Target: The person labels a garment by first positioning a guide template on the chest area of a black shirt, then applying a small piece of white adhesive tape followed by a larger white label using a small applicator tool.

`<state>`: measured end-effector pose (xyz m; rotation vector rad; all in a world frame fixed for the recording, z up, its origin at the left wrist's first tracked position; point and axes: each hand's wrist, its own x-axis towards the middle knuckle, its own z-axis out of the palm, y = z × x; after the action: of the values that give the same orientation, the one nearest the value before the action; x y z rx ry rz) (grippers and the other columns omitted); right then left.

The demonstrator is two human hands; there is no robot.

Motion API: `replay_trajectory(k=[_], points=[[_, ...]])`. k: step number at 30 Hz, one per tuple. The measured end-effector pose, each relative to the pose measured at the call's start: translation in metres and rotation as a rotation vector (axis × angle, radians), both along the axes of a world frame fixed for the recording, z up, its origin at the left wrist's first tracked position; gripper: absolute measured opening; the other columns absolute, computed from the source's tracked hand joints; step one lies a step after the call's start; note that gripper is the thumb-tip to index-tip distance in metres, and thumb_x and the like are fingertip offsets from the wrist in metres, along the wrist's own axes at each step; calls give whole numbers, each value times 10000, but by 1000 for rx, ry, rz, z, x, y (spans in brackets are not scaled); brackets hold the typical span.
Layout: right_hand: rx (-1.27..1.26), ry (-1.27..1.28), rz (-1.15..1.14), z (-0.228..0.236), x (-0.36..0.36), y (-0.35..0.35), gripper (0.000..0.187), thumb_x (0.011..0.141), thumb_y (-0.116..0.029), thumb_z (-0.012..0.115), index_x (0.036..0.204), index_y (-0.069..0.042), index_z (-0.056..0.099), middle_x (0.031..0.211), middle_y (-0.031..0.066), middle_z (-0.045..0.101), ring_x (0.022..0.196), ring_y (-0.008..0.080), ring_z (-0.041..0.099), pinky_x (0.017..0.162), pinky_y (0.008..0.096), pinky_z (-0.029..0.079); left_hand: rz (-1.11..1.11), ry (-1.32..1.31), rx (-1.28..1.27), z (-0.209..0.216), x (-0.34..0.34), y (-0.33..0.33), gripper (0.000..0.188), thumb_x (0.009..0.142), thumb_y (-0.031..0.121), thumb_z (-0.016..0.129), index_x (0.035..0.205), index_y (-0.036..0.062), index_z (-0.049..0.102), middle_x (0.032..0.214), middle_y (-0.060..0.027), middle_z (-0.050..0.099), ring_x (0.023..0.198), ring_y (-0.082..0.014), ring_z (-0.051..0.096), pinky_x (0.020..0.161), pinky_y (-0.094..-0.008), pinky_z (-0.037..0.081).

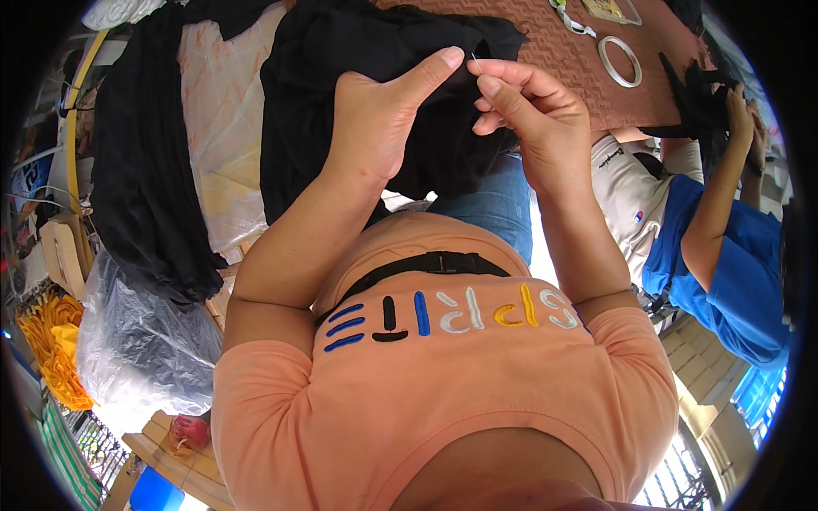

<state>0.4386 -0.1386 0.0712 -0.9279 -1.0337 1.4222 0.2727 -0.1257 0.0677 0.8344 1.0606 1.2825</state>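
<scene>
A heap of black cloth (298, 128) lies over my lap and the edge of the work surface. My left hand (379, 115) grips a fold of it, thumb stretched along the top and the other fingers hidden beneath or behind the cloth. Close to that thumb tip, my right hand (541, 111) pinches a thin sewing needle (476, 63) between thumb and forefinger, its remaining fingers curled loosely. Any thread on the needle is too fine to make out.
A brown textured mat (562, 55) covers the surface ahead, with a white ring-shaped roll (619, 61) and a white strap-like item (569, 19) on it. Black fabric (149, 170) and clear plastic (145, 341) lie left. At right, a person in blue (724, 264) handles black cloth.
</scene>
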Motion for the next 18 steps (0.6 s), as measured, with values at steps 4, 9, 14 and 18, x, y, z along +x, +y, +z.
replay_trajectory(k=[4, 9, 14, 18], points=[[-13, -7, 17, -1, 1, 0, 195, 896, -40, 693, 1084, 9, 712, 935, 88, 721, 699, 104, 655, 645, 227, 567, -37, -24, -38, 1, -4, -1, 129, 796, 114, 829, 750, 42, 732, 737, 41, 648, 670, -32, 570, 616, -222, 382], [-25, 21, 8, -2, 0, 0, 201, 898, -40, 691, 1090, 18, 706, 948, 89, 723, 699, 105, 656, 647, 226, 566, -20, -21, -22, 2, -1, -2, 127, 793, 111, 830, 773, 24, 739, 749, 29, 660, 670, -37, 576, 626, -224, 388], [-25, 27, 7, -2, 1, 0, 201, 899, -40, 690, 1089, 24, 704, 955, 93, 723, 698, 108, 658, 643, 227, 566, -21, -39, 0, 0, 0, -2, 128, 793, 110, 829, 773, 22, 739, 752, 32, 662, 670, -37, 578, 625, -216, 383], [-32, 19, 16, -3, 2, 0, 202, 899, -42, 691, 1088, 26, 703, 942, 96, 720, 686, 112, 659, 639, 226, 565, -42, -14, -19, 6, 0, -2, 112, 802, 98, 820, 779, 22, 741, 754, 36, 664, 677, -32, 580, 630, -204, 389]])
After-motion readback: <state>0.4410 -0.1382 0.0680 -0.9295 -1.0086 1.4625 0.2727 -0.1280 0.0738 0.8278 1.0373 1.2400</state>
